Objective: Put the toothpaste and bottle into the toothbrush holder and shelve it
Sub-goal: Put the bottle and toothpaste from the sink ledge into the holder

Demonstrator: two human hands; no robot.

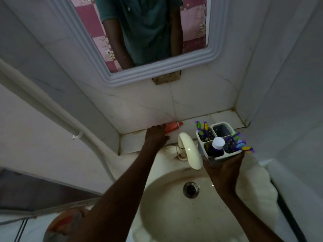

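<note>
My right hand [222,169] is closed around the base of the toothbrush holder [216,139], keeping it upright above the edge of the sink [167,206], just to the right of the tap [189,151]. The bottle [216,146] already stands in the compartment nearest my palm, its white cap up; toothbrushes [201,127] fill two other compartments, and the far one looks free. My left hand [156,137] reaches out flat to the tiled ledge [222,117] behind the sink, fingers spread and loosely open, resting on or just over the near end of the toothpaste [173,127]; I cannot tell if they have closed on it, and I judge the grip not yet made. The orange tube lies on its side along the ledge, its long axis running away from my left fingertips toward my right hand, cap end pointing at the holder. So the left hand is clearly the nearer one, and I reckon the move is to pinch the tube's tail, swing it right, and stand it in the free compartment.
</note>
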